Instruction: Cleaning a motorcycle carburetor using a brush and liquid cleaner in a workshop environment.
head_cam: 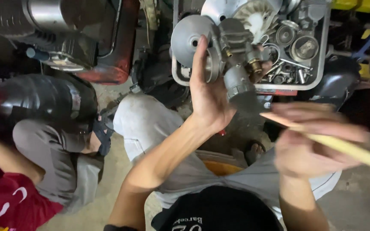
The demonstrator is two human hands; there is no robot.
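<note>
My left hand (207,92) holds up a grey metal carburetor (236,64) with brass fittings, gripped from below and behind, over the edge of a parts tray. My right hand (311,143), blurred by motion, is closed around a long tool with a pale yellow handle (347,149) that points toward the carburetor's underside. The tool's tip lies just right of the carburetor and is too blurred to make out. I squat with grey-trousered knees (146,124) below both hands.
A grey metal tray (317,79) at the top holds pulleys, a white fan wheel, bolts and small engine parts. Another person in grey trousers and a red shirt (5,205) squats at the left beside a black motorcycle body (39,98). Concrete floor lies below.
</note>
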